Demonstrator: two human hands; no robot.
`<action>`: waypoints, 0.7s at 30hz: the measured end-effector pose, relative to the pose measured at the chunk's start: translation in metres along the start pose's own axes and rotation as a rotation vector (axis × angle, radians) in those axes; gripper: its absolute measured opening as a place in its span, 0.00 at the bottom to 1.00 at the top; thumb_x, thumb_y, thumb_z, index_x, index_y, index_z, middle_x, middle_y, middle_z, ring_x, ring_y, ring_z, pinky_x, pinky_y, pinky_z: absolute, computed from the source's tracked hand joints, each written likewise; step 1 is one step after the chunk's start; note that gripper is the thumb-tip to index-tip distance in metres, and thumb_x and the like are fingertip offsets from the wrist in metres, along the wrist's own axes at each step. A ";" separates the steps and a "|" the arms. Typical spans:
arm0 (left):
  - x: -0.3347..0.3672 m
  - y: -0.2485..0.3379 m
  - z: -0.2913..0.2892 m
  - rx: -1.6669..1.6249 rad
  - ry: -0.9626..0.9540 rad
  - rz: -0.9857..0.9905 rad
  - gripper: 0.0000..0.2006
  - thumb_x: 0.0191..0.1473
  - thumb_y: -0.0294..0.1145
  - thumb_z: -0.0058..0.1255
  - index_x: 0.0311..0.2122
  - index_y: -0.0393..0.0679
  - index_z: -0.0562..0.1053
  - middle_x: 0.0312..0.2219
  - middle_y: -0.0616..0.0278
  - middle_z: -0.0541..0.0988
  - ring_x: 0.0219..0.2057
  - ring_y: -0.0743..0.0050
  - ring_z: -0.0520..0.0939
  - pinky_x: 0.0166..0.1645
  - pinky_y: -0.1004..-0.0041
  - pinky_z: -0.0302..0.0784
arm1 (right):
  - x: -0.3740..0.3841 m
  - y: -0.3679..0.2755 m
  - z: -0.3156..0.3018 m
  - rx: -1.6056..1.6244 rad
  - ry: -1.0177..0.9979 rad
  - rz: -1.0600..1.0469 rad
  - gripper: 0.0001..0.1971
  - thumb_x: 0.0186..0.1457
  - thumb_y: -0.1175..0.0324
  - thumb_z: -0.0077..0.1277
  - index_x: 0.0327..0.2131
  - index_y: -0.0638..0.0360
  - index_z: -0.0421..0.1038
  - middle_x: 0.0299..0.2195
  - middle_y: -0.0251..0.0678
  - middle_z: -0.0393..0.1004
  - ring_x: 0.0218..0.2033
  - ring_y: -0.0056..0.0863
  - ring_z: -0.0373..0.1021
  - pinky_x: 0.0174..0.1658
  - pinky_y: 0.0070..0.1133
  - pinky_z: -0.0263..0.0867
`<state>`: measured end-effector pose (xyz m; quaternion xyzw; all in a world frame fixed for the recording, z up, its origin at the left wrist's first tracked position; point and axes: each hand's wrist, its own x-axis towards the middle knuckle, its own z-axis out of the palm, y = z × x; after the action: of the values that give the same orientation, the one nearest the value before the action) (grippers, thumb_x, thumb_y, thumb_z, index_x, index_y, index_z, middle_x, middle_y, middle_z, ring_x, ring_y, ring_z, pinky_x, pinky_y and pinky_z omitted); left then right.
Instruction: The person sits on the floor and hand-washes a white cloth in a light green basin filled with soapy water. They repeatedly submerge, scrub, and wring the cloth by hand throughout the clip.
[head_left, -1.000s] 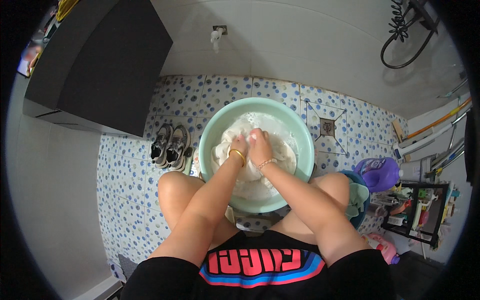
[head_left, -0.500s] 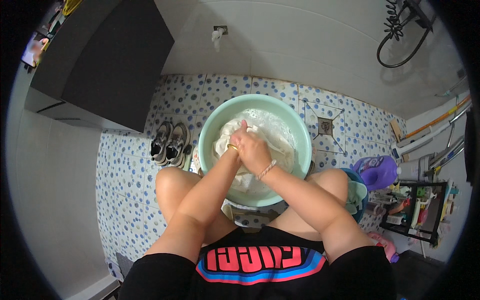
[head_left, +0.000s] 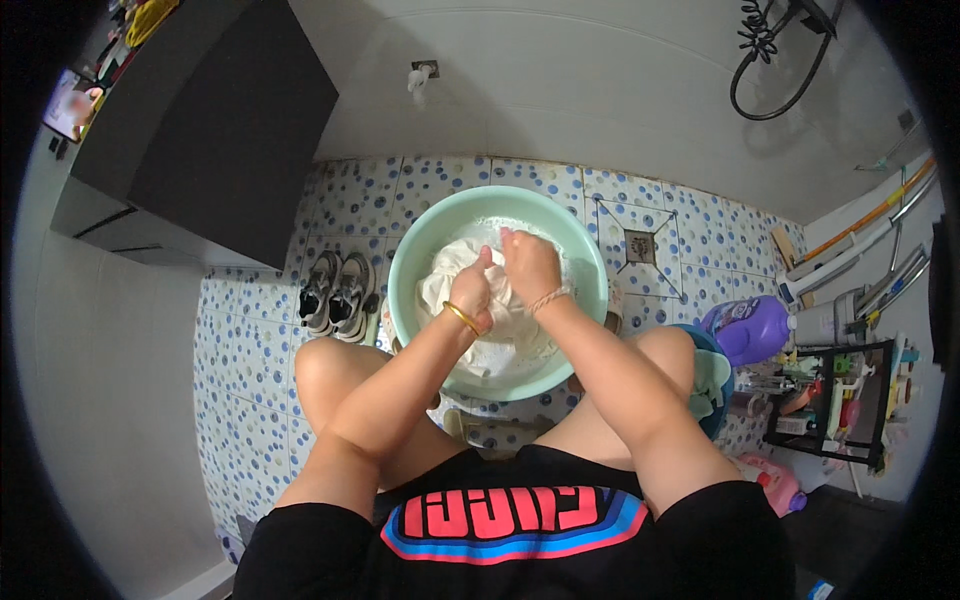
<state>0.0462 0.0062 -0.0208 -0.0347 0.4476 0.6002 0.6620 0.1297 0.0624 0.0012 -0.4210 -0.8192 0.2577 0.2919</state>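
A mint-green basin stands on the floor between my knees. It contains soapy water and a bunched off-white cloth garment, whose exact kind the folds hide. My left hand, with a gold bangle at the wrist, is closed on the garment near the basin's middle. Just right of it, my right hand, wearing a braided band, is curled into a fist with garment fabric in it. A small gap separates the two hands. The fingertips are mostly hidden.
Grey sneakers sit left of the basin, near a dark cabinet. At right are a floor drain, a purple jug, a blue bucket with green cloth, and a black rack of bottles. A tap juts from the wall.
My hands were pressed together over the garment; now they are apart, the right one having moved up and to the right. The view has shifted slightly.
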 end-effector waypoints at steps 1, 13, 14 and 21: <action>-0.003 0.004 0.003 0.056 0.023 -0.016 0.18 0.53 0.48 0.35 0.29 0.43 0.67 0.26 0.60 0.73 0.28 0.66 0.75 0.36 0.67 0.71 | 0.004 -0.001 -0.008 0.011 -0.025 0.105 0.17 0.53 0.62 0.37 0.18 0.63 0.66 0.16 0.48 0.67 0.20 0.44 0.65 0.25 0.30 0.62; -0.050 0.056 0.009 0.575 -0.670 -0.178 0.15 0.46 0.28 0.48 0.40 0.34 0.66 0.34 0.62 0.73 0.38 0.77 0.73 0.44 0.77 0.67 | 0.000 -0.009 -0.086 1.294 -0.096 0.088 0.22 0.55 0.59 0.38 0.11 0.58 0.57 0.17 0.32 0.61 0.22 0.19 0.56 0.29 0.15 0.52; -0.063 0.057 0.021 0.607 -0.760 -0.173 0.15 0.42 0.25 0.50 0.39 0.36 0.66 0.32 0.65 0.73 0.33 0.81 0.73 0.38 0.81 0.68 | -0.001 -0.011 -0.089 1.339 -0.146 0.060 0.22 0.55 0.58 0.38 0.10 0.58 0.56 0.16 0.33 0.60 0.22 0.19 0.55 0.29 0.15 0.52; -0.066 0.069 0.034 0.862 -0.675 -0.013 0.13 0.45 0.30 0.51 0.37 0.37 0.68 0.25 0.71 0.72 0.25 0.88 0.71 0.29 0.85 0.66 | 0.007 -0.012 -0.094 1.314 -0.195 0.201 0.12 0.48 0.62 0.49 0.23 0.61 0.64 0.27 0.36 0.66 0.30 0.19 0.62 0.36 0.16 0.58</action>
<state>0.0156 -0.0050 0.0752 0.4316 0.4153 0.3362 0.7268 0.1851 0.0787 0.0766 -0.2046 -0.4715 0.7657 0.3868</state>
